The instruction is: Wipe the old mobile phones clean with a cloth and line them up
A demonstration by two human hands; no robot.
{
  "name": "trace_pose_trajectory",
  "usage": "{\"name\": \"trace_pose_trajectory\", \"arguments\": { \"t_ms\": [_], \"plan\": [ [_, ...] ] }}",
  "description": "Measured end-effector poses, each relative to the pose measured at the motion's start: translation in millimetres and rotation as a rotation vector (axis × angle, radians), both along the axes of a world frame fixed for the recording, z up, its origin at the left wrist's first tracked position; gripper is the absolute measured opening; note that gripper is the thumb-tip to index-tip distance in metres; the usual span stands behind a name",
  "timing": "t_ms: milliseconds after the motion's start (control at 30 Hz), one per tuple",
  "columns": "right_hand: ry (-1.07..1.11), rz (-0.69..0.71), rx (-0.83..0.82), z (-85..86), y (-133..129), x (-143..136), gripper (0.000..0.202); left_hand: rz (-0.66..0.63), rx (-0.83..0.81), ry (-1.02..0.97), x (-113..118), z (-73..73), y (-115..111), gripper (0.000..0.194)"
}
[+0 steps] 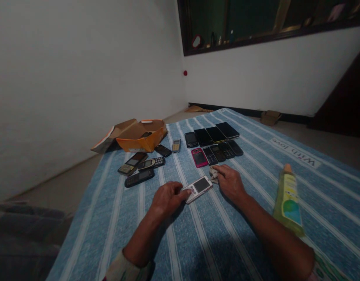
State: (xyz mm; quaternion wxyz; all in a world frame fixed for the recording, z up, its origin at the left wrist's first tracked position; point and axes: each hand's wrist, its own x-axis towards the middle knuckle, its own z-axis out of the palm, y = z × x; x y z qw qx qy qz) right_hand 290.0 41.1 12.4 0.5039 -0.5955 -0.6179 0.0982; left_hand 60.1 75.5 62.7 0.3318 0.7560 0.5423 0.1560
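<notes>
My left hand (167, 200) grips the keypad end of a white mobile phone (198, 189), its thumb on top and the dark screen facing up. At the phone's far right end, my right hand (230, 182) is closed on a crumpled pale cloth (214, 175). Whether the cloth touches the phone I cannot tell. Just beyond my hands lies a pink phone (199, 157), beside a row of small dark keypad phones (218, 153). Behind them is a row of larger black phones (216, 134).
On the left, several loose phones (139, 177) lie near an open orange cardboard box (139, 143). A bottle of yellow-green liquid (288, 203) lies to the right of my right forearm. Everything rests on a blue striped cloth (156, 249). White walls stand behind.
</notes>
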Motion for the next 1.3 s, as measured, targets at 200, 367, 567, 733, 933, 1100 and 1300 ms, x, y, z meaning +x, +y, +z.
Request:
{"name": "trace_pose_trajectory", "arguments": {
  "t_ms": [200,367,567,733,933,1100,1300],
  "plan": [
    [-0.037,0.037,0.006,1.1,-2.8,-2.4,0.035,-0.17,0.285,0.146,11.7,0.2,-14.4,0.058],
    [-0.18,0.142,-0.032,2.8,-5.8,-11.8,0.037,-0.162,0.375,0.222,21.8,-8.2,-22.2,0.042],
    [-0.542,0.139,-0.227,12.1,-10.7,-21.8,0.031,-0.143,0.421,0.188,23.4,-14.9,-21.3,0.023],
    [-0.713,0.09,-0.314,23.5,-15.9,-25.6,0.029,-0.125,0.427,0.175,26.4,-14.9,-23.9,0.018],
    [-0.761,0.115,-0.374,33.0,-23.6,-25.1,0.031,-0.122,0.444,0.15,26.3,-18.4,-24.8,0.015],
    [-0.724,0.135,-0.398,35.3,-30.8,-21.2,0.033,-0.132,0.43,0.149,25.5,-16.9,-25.6,0.014],
    [-0.465,0.135,-0.271,23.7,-24.8,-5.8,0.037,-0.13,0.433,0.169,26.8,-15.0,-27.4,0.014]
  ]
}}
